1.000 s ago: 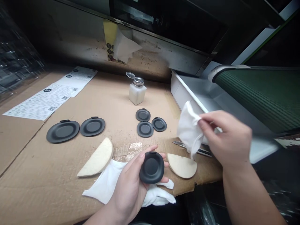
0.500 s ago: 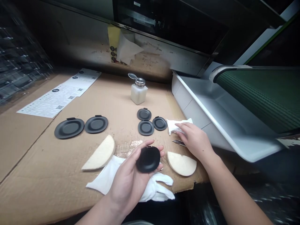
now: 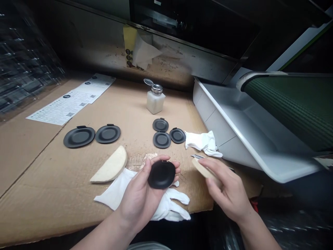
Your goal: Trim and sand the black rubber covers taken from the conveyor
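On the palm of my left hand [image 3: 142, 194] rests a small black oval lid [image 3: 161, 174], the fingers curled behind its edge. My right hand [image 3: 227, 187] pinches a cream half-round pad [image 3: 205, 172], lifted and tilted off the cardboard. Just beyond that pad lies a thin metal-tipped tool [image 3: 197, 157], partly covered by the hand. A white glove [image 3: 171, 206] is spread beneath my left hand. Left of it lies another half-round pad [image 3: 110, 165]. A second white glove [image 3: 201, 141] sits past my right hand.
Black oval lids lie in two groups, a left pair [image 3: 79, 136] and three near the middle [image 3: 161, 139]. Behind them stands a pump bottle [image 3: 155, 102] with its cap flipped up. A grey-white bin [image 3: 229, 135] borders the right; printed sheets [image 3: 61, 107] lie at left.
My right hand has left the white glove on the right, moved nearer, and picked up the right-hand half-round pad. The left hand still holds the black lid, almost unmoved.
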{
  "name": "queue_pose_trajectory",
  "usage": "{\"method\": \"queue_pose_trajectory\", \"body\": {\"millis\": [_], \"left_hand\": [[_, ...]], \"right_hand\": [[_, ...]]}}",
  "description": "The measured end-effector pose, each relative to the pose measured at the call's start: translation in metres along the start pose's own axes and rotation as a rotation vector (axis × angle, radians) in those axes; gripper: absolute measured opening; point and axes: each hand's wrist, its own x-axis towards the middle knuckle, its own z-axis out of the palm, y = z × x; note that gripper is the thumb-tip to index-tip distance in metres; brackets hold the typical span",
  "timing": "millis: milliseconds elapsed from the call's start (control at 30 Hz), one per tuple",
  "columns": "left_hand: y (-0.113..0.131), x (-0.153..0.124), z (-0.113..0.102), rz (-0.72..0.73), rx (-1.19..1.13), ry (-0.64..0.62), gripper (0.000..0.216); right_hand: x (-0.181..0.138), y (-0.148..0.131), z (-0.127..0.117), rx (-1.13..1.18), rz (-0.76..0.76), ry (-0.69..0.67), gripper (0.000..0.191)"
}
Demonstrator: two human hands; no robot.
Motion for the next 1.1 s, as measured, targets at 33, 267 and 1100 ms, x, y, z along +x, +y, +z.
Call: {"method": "queue_pose_trajectory", "body": {"millis": [33,267,1100], "left_hand": [[0.0,0.0,0.0,0.007,0.002,-0.001,0.033],[-0.001,0.0,0.001,0.044,0.027,-0.001,0.031],[-0.001,0.001,0.003,0.045,0.055,0.056,0.025]], "right_hand": [[0.002,-0.006,0.002,0.029,-0.004,0.06,0.034],[0.007,-0.041,0.038,-0.031,-0.285,0.096,0.033],[0.033,-0.01,0.02,-0.023,0.035,0.214,0.026]]}}
